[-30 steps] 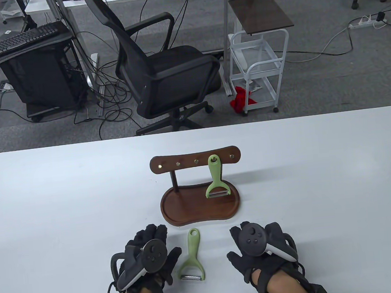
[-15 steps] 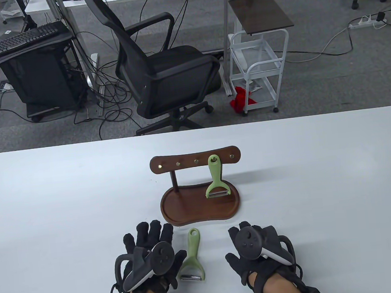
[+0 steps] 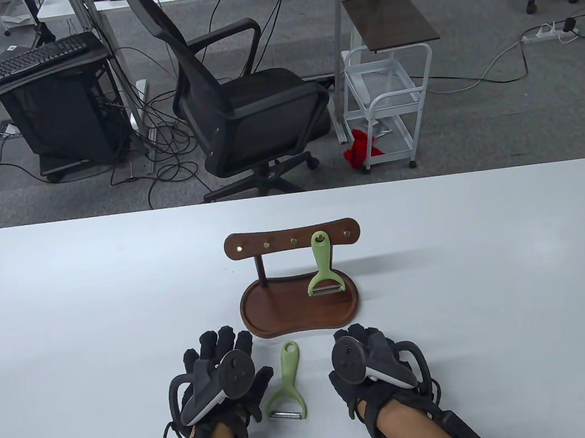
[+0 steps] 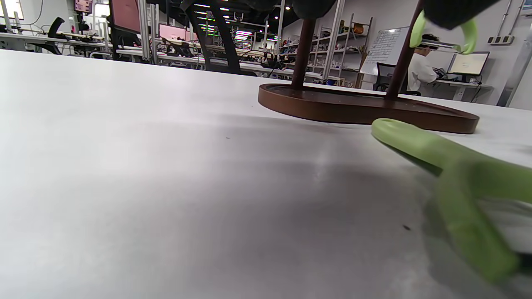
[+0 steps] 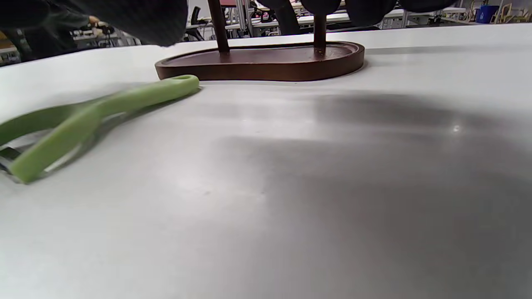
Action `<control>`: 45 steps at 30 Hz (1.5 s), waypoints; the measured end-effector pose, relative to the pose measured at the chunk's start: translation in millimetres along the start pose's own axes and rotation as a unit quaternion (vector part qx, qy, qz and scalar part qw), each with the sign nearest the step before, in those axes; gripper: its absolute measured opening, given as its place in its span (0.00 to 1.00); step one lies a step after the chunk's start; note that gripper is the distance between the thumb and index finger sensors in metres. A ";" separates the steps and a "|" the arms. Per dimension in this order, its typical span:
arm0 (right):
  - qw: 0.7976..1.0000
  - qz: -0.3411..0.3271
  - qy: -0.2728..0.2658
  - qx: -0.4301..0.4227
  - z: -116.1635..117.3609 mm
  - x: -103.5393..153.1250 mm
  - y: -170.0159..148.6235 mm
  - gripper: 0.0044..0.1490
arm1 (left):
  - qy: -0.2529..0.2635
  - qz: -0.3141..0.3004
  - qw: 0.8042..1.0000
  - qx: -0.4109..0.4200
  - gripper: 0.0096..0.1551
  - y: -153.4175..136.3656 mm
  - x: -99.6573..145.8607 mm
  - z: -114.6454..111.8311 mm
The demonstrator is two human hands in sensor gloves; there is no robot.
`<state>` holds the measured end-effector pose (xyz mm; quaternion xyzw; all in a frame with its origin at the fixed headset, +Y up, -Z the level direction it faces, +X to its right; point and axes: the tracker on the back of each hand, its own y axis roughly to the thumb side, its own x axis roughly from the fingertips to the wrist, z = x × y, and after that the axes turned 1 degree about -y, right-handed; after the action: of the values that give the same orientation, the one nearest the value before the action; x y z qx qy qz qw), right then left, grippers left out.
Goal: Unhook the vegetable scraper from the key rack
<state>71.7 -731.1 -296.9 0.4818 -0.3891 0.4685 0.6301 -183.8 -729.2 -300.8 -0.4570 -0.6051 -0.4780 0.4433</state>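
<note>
A wooden key rack (image 3: 292,239) stands mid-table on its oval base tray (image 3: 276,316). A green vegetable scraper (image 3: 322,265) hangs from a peg near the bar's right end, blade down over the tray. A second green scraper (image 3: 287,379) lies flat on the table in front of the tray, between my hands. My left hand (image 3: 223,357) lies open and empty on the table just left of it. My right hand (image 3: 359,344) lies open and empty just right of it. The lying scraper also shows in the left wrist view (image 4: 449,166) and the right wrist view (image 5: 104,112).
The white table (image 3: 485,288) stretches wide on both sides of the rack. Beyond its far edge stand a black office chair (image 3: 240,105) and a white trolley (image 3: 389,96). The rack's base shows in the left wrist view (image 4: 365,110) and the right wrist view (image 5: 266,62).
My right hand has slid a little left, closer to the lying scraper. My left hand has shifted slightly forward. Both scrapers and the rack have not moved.
</note>
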 end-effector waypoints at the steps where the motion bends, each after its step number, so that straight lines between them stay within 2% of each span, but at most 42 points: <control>1: 1.000 0.010 0.005 -0.011 -1.4 -0.9 -1.6 0.48 | 0.002 0.001 1.000 0.005 0.47 -1.6 -0.8 -0.6; 5: 0.997 0.052 -0.005 -0.060 -12.0 -6.0 -9.0 0.47 | -0.008 0.005 1.000 0.007 0.47 -4.6 0.0 -2.0; 12: 0.995 0.080 -0.054 -0.019 -32.6 -12.9 -2.4 0.45 | -0.011 0.001 1.000 0.017 0.46 -3.9 1.2 -1.1; 23: 0.982 0.148 -0.097 -0.066 -63.8 -36.7 12.6 0.43 | -0.018 -0.006 1.000 0.021 0.46 -2.4 1.5 -2.0; 26: 0.980 0.163 -0.097 -0.061 -67.7 -41.6 16.3 0.43 | -0.015 -0.008 1.000 0.020 0.46 -2.6 1.9 -1.6; 35: 0.964 0.201 -0.150 -0.091 -79.6 -56.9 17.1 0.44 | -0.010 -0.008 0.999 0.032 0.48 -2.2 1.5 -1.4; 41: 0.948 0.218 -0.193 -0.130 -79.0 -66.6 9.2 0.44 | -0.014 -0.002 0.999 0.038 0.48 -4.1 -0.6 -2.3; 45: 0.945 0.229 -0.196 -0.125 -75.5 -73.5 6.6 0.45 | -0.015 -0.003 0.999 0.040 0.48 -4.0 -1.0 -2.1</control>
<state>49.3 -673.0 -382.0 0.3796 -0.6603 0.4435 0.4725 -187.3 -731.8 -302.1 -0.4443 -0.6317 -0.4475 0.4510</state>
